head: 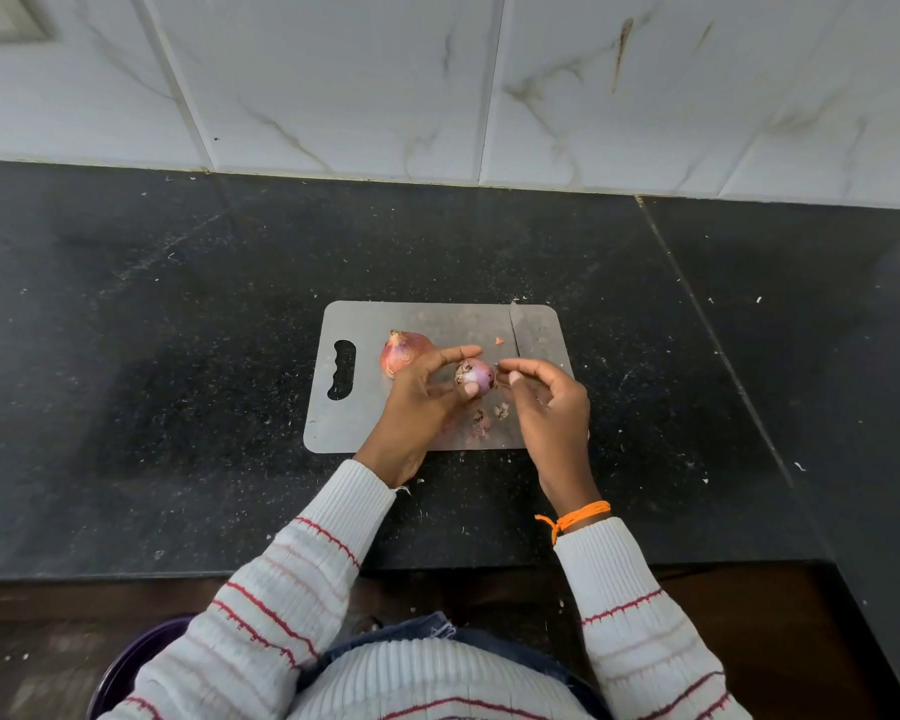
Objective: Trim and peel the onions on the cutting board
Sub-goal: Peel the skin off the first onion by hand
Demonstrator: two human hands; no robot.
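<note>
A grey cutting board (365,324) lies on the black counter. My left hand (422,397) grips a small purple onion (478,374) just above the board, thumb on its front. My right hand (546,402) is beside the onion on the right, its thumb and forefinger pinching at the skin on the onion's right end. A second, larger onion (404,350) with its dry skin on sits on the board behind my left hand. A knife blade (516,330) lies on the board's far right part; its handle is hidden behind my right hand.
Bits of trimmed onion and skin (489,415) lie on the board below the held onion. The black counter (178,356) is flecked with small scraps. A tiled wall (437,85) rises behind it. A dark purple bin (131,662) stands below the counter's front edge.
</note>
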